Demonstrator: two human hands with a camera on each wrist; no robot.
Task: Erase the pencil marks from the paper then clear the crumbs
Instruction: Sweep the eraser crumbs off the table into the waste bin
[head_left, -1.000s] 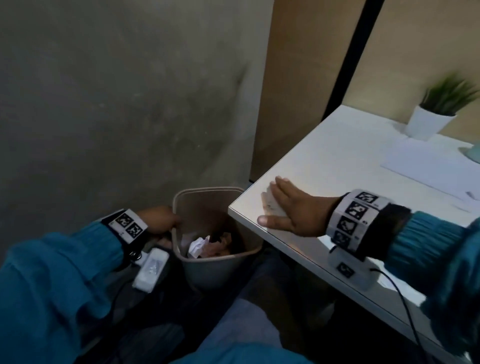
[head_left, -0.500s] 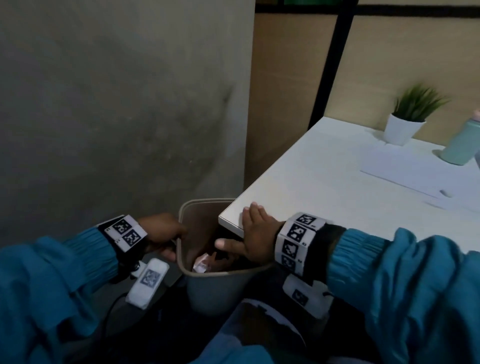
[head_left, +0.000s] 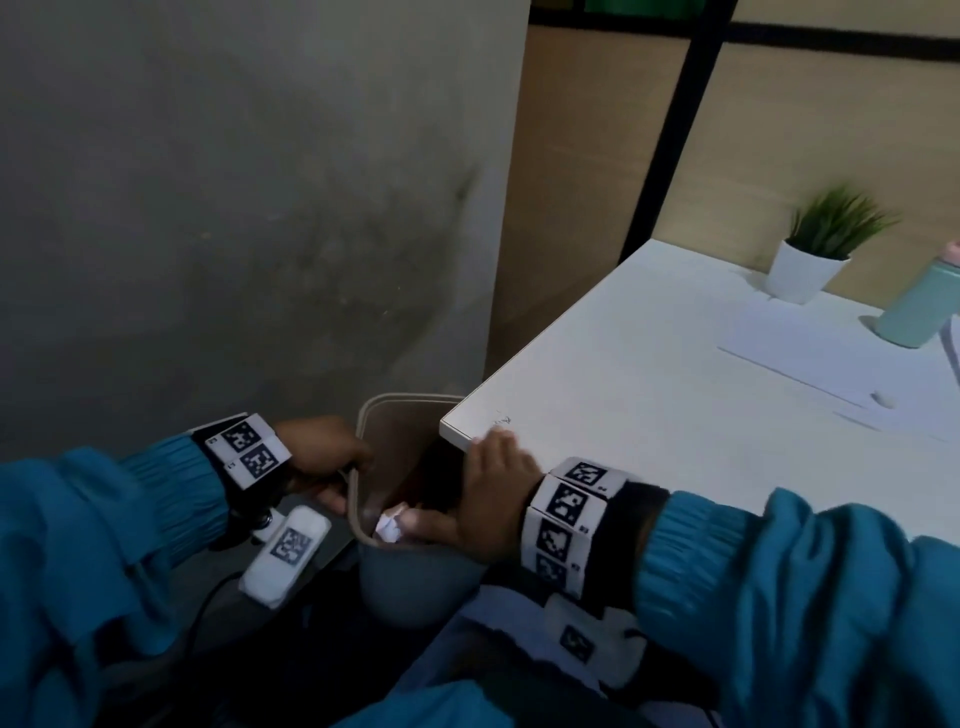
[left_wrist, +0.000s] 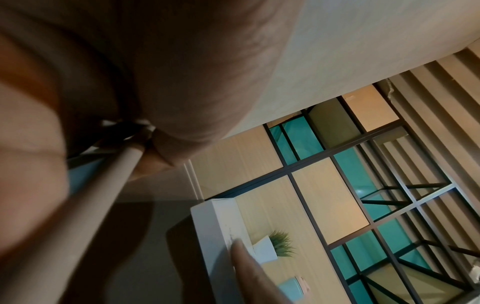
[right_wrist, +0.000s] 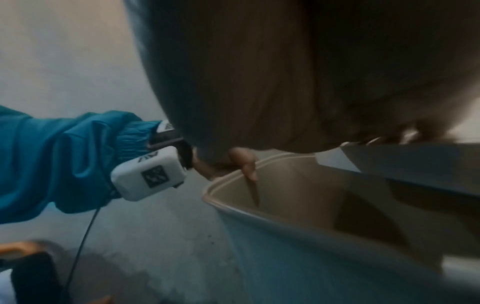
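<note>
A beige waste bin is held just under the white table's near-left corner. My left hand grips the bin's left rim, thumb inside, as the right wrist view shows. My right hand lies flat at the table's edge, fingers on the corner and thumb stretched out over the bin's mouth. A few dark crumbs sit on the table just past its fingertips. The paper lies far right, with a small white eraser on it. Crumpled white paper lies inside the bin.
A potted plant and a teal bottle stand at the table's back edge. A grey wall rises left of the bin, and a wood panel with a black post stands behind the table.
My right hand has slid across the table top to the corner edge, so its palm and thumb now hang over the bin. The left hand has kept its hold on the rim.
</note>
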